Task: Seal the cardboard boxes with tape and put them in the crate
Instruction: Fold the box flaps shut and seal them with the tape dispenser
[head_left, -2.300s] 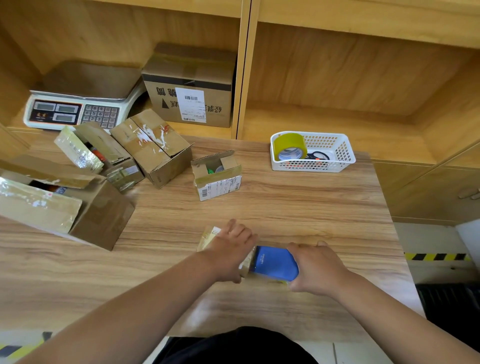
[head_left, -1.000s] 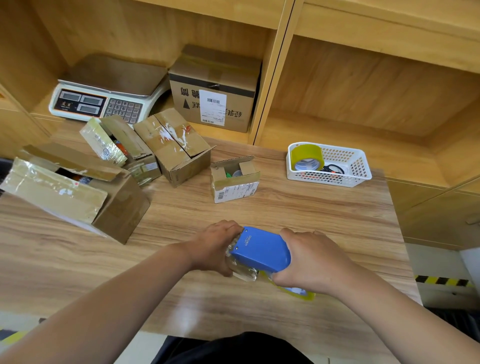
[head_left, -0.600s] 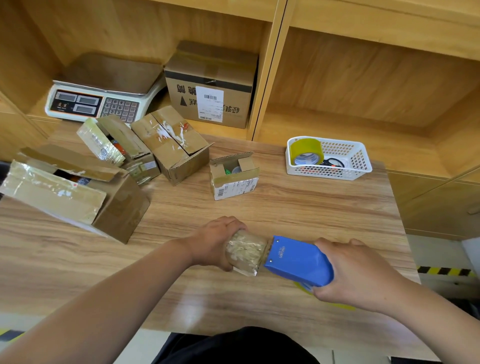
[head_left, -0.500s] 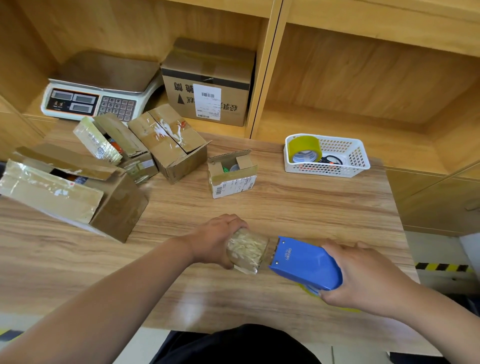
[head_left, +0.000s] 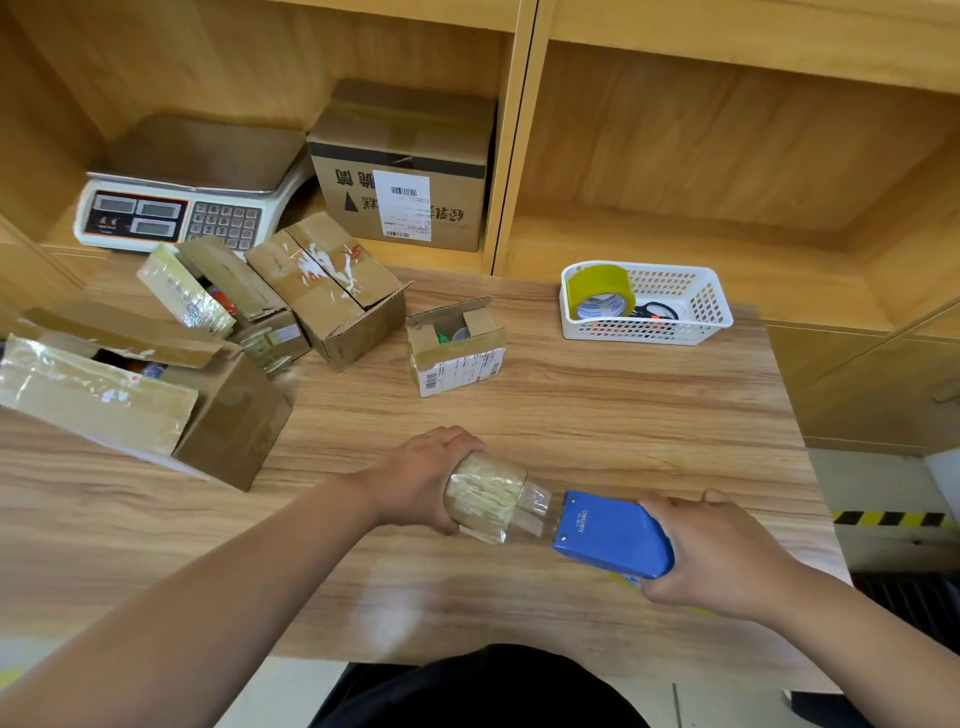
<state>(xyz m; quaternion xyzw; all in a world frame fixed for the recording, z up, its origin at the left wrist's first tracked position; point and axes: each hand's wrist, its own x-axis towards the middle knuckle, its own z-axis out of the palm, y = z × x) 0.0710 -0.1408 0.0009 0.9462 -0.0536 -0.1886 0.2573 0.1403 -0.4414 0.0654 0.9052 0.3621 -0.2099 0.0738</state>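
Cardboard box (head_left: 485, 493): small, wrapped in glossy tape, held over the near middle of the table (head_left: 597, 415). I cannot tell whether it rests on the wood or is lifted off it.
Left hand (head_left: 415, 480): fingers curled over the box's left end, clamped on it.
Right hand (head_left: 719, 561): wrapped tight round the rear of the tape dispenser (head_left: 613, 535), fingers over the far side, thumb on the near side.
Box axis: long axis runs left to right, the right end a little nearer the person. That free end faces the dispenser.
Dispenser axis: blue body in line with the box, front edge pointing left at it.
Clear tape (head_left: 540, 514): a taut strip joining the box's right end to the dispenser's front.
Other boxes: a small one (head_left: 457, 348) beyond the hands and two larger ones (head_left: 223, 296) (head_left: 130, 395) at the left all have raised flaps. A fourth (head_left: 332, 291) has its flaps down.
Basket (head_left: 719, 306): white, at the far right of the table, holding a yellow tape roll (head_left: 600, 291).
Scale (head_left: 182, 202): on the shelf at the back left, beside a labelled carton (head_left: 405, 171).
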